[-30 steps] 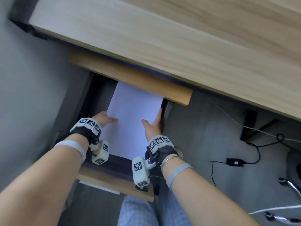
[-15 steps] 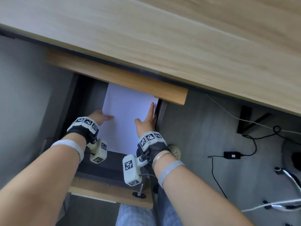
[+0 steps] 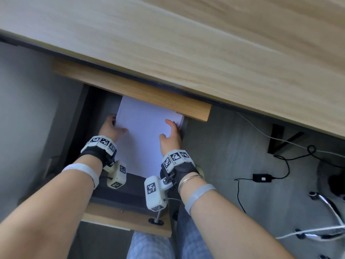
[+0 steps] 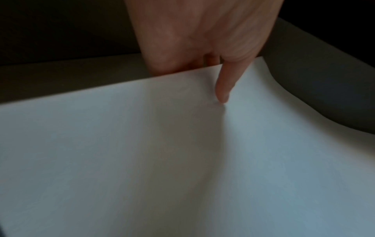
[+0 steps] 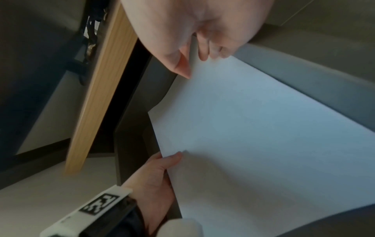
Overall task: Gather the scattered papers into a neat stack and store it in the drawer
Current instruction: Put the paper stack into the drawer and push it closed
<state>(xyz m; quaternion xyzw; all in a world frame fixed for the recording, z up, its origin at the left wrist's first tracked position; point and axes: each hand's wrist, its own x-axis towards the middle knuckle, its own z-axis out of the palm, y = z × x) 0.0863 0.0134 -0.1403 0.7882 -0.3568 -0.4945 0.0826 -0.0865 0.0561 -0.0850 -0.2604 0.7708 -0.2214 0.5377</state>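
A stack of white papers lies lengthwise in the open dark drawer, its far end tucked under a wooden panel. My left hand pinches the stack's left edge, thumb on top and fingers beneath; the left wrist view shows that thumb pressing the sheet. My right hand pinches the right edge near the drawer's side wall. In the right wrist view its thumb lies on the paper and the fingers curl under the edge. The stack's far end is hidden.
The wooden desk top overhangs the drawer. The drawer's wooden front with a metal knob is next to my legs. On the grey floor to the right are cables, a black adapter and chrome chair legs.
Both hands have slid forward along the stack's edges, and the stack sits slightly deeper under the wooden panel. My right index finger, earlier straight along the edge, now lies over the sheet.
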